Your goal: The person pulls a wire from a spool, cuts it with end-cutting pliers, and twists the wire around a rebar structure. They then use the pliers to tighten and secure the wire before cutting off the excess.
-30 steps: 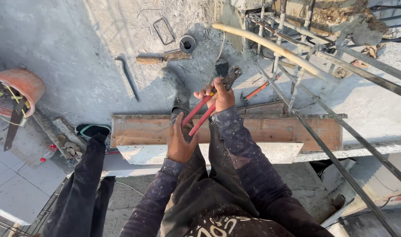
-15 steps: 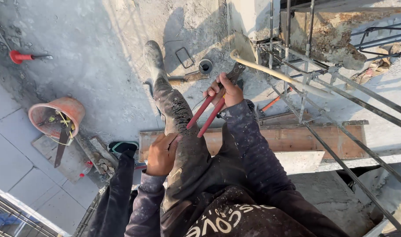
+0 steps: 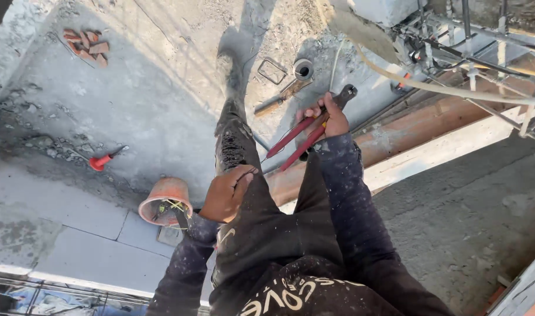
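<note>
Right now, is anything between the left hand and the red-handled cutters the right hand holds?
Only the raised, dark-trousered leg lies close beside that gap. The left hand rests on the thigh, below the red-handled cutters gripped by the right hand.

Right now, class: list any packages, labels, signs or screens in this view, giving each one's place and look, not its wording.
Printed lettering on the dark top: bottom centre, an arc of pale block letters across black fabric.
No packages, signs or screens show.

Bucket contents unclear; rebar cage cut by edge.
</note>
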